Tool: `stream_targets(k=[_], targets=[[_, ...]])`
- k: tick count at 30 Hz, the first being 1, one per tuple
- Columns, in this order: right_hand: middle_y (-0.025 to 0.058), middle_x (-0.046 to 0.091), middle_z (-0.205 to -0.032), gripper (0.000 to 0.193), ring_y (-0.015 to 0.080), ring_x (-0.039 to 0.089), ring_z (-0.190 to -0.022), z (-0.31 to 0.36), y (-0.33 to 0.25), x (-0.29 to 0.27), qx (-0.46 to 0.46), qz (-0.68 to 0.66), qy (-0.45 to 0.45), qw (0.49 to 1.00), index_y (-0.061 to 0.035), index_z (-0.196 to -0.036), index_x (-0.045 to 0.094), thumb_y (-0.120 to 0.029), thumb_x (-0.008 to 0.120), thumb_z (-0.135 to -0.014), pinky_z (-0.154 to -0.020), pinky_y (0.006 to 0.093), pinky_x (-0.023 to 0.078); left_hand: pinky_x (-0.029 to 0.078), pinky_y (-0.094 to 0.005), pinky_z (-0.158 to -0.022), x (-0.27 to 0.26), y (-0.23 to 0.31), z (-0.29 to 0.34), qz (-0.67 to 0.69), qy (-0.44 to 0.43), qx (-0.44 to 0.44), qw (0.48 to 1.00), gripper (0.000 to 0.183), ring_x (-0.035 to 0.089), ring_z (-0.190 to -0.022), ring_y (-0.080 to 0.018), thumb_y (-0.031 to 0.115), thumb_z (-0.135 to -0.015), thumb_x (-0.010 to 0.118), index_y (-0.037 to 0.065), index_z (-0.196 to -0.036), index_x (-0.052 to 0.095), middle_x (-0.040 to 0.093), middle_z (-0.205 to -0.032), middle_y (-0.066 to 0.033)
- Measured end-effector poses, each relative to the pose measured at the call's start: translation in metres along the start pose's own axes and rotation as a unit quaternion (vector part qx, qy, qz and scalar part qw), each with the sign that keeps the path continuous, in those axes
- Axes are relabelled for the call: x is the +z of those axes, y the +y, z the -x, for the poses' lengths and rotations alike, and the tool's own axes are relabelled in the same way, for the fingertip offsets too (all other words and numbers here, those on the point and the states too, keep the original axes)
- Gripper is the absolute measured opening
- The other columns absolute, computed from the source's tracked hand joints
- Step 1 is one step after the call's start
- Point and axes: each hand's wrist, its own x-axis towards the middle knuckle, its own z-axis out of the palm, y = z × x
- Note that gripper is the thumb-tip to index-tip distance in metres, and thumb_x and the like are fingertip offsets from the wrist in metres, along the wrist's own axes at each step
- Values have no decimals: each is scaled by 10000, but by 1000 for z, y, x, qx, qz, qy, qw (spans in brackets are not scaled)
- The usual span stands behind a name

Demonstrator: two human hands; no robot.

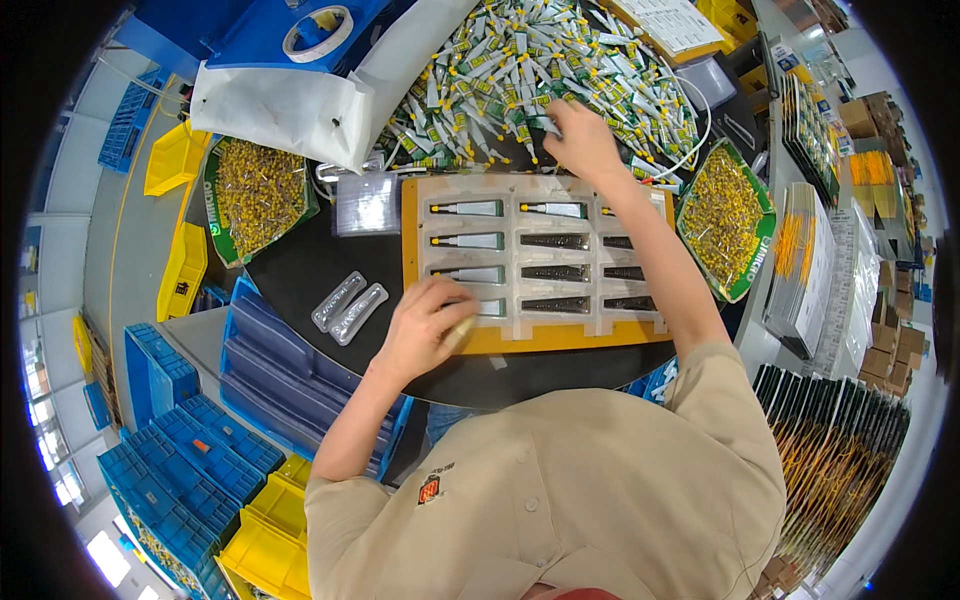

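Pressing: left hand (428, 328) curled on a tube, bottom-left slot of the clear blister tray (540, 258).
Right hand: (580, 140) pinching one tube at the heap of small tubes (520, 70).
Tray: on orange board (520, 338), black tabletop (300, 270).

Open black table surface (300, 265) lies left of the orange tray (412, 250), interrupted only by two clear blister shells (348, 305) and a stack of clear shells (366, 203) near the tray's top left corner. Passage beyond the tray's far edge is blocked by the heap of tubes (520, 70) and a white bag (290, 110). Green bins of yellow caps (258, 192) (722, 215) flank both sides, and the right forearm (655, 260) crosses the tray's right columns.
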Motion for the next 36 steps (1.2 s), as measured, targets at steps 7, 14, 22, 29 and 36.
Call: stream_targets(k=[7, 14, 22, 29, 36], targets=[[56, 677, -859, 114, 249, 598, -767, 94, 2, -71, -38, -214, -159, 963, -70, -878, 705, -114, 672, -778, -698, 338, 508, 500, -402, -786, -8, -55, -79, -47, 146, -161, 975, 215, 600, -936, -334, 135, -822, 696, 46, -1008, 637, 610, -986, -141], [112, 662, -802, 67, 293, 623, -755, 37, -13, -6, -75, -189, -19, 979, -50, -795, 684, -108, 652, -791, -686, 395, 496, 539, -429, -762, 27, -106, -191, -252, 116, -251, 928, 452, 635, -881, -381, 167, -806, 705, 12, -1172, 489, 577, -1013, -210], [201, 672, -974, 265, 377, 650, -899, -24, -1, 25, 74, -56, -32, 995, 2, -930, 644, -148, 704, -720, -790, 421, 531, 496, -446, -764, 21, -103, -182, -166, 134, -233, 949, 231, 631, -890, -337, 82, -825, 605, 57, -1053, 640, 628, -954, -174], [74, 696, -948, 138, 217, 665, -827, 129, -6, -58, -79, -301, -8, 950, -50, -920, 698, -97, 696, -791, -708, 319, 526, 503, -360, -740, 24, 10, -83, 117, 7, -58, 991, 285, 622, -862, -271, 49, -807, 655, 105, -1084, 696, 627, -928, -115], [40, 693, -1042, 229, 208, 654, -990, 158, -12, -53, -339, -77, -30, 937, -94, -987, 689, -110, 599, -777, -839, 351, 526, 476, -373, -781, 67, 34, -57, -4, -82, 62, 995, 153, 587, -888, -255, 103, -749, 703, 89, -902, 697, 623, -920, -37]])
